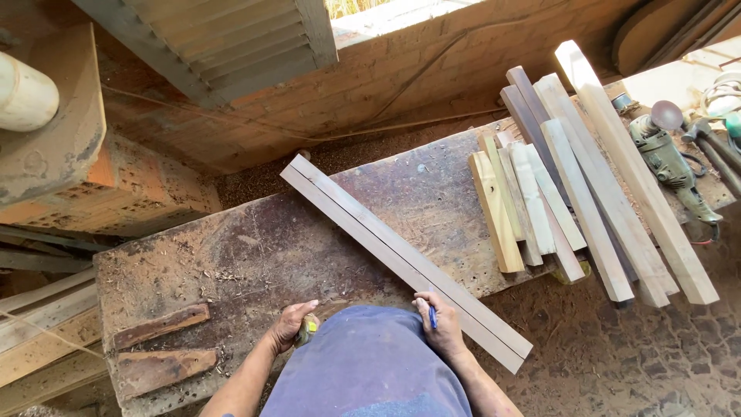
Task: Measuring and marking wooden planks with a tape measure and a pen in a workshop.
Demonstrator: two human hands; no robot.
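Two long pale wooden strips [386, 245] lie side by side, diagonally across a dark worn workbench [255, 255]. My right hand [438, 326] rests against their near end and is closed on a blue pen [432, 316]. At the bench's front edge my left hand [293, 324] is closed around a small yellow-green object [306, 330], partly hidden by the fingers. My blue-clad torso [367, 363] fills the bottom middle between the two hands.
A stack of several cut wooden slats [571, 177] lies at the bench's right end, overhanging it. An angle grinder [671, 166] sits far right. Two dark wood scraps [162, 347] lie at the bench's left. A brick wall and louvred shutter [224, 42] stand behind.
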